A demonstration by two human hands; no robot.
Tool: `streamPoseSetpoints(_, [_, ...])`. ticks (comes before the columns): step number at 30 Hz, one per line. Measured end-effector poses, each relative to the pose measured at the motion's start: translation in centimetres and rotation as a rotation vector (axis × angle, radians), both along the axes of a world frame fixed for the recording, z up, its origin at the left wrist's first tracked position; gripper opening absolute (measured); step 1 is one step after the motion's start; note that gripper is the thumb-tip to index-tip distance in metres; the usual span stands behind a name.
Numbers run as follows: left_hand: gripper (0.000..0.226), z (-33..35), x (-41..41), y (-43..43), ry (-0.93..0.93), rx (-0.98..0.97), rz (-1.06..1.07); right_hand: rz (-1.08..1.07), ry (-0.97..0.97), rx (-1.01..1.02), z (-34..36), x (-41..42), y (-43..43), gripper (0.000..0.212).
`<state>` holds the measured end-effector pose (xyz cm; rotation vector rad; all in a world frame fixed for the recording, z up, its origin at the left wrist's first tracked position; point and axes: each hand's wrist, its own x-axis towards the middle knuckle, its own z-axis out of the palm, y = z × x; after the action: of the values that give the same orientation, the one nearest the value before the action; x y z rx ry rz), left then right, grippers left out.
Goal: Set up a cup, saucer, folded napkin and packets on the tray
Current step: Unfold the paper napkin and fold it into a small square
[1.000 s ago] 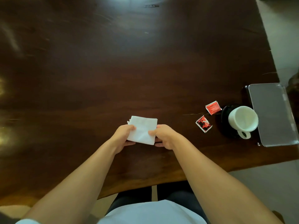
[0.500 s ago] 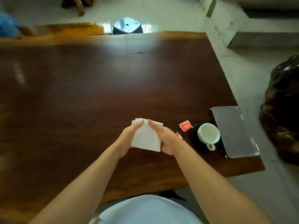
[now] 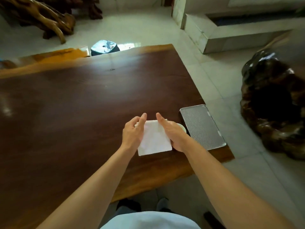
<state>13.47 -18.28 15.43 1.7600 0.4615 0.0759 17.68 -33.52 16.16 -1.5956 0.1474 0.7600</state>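
napkin: a white square held just above the near right part of the table, between the two hands; its near edge hangs free, its far edge reaches up to the fingertips.
napkin axis: slightly longer near to far, tilted a little so the far end leans left.
left hand: pressed on the napkin's left edge, fingers together and stretched out straight, pointing far.
right hand: along the right edge, fingers likewise together and straight, palm cupping the side; neither hand pinches, both flatten it between them.
cup: only a pale rim shows behind the right hand; saucer and packets are hidden.
tray: bare, just right of and beyond the right hand, long axis near to far.
judgement: the right hand is nearer the tray, so the napkin would travel right.
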Motion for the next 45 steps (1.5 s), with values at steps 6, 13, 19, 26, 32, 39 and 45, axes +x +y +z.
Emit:
streamPoseSetpoints(6, [0.024,-0.1,0.8,-4.2,-0.095,0.204,0.063,-0.213,-0.320,-0.154,-0.2,-0.6,-1.9,0.047])
streamPoseSetpoints(13, [0.017,1.4,2.9,-4.4,-0.111,0.041,-0.027,-0.252,-0.628,-0.405,1.4,0.1,-2.9,0.050])
streamPoseSetpoints(19, [0.062,2.7,4.5,-4.3,0.004,0.323,-0.270,-0.204,-0.699,-0.477,2.9,2.3,-2.4,0.049])
streamPoseSetpoints(26, [0.035,2.1,7.0,-2.3,-0.263,0.211,-0.167,-0.187,-0.740,-0.502,2.8,3.8,-0.3,0.044])
streamPoseSetpoints(32, [0.053,1.2,8.2,-0.3,-0.314,0.559,-0.388,-0.209,-0.617,-0.539,2.4,4.8,-0.5,0.050])
streamPoseSetpoints(39, [0.065,0.0,9.7,-2.5,-0.122,0.202,-0.087,-0.278,-0.600,-0.579,1.5,6.9,-1.6,0.052])
streamPoseSetpoints(45, [0.025,-0.3,10.9,-7.4,-0.143,0.275,-0.222,-0.307,-0.525,-0.591,-0.3,10.5,-5.2,0.043])
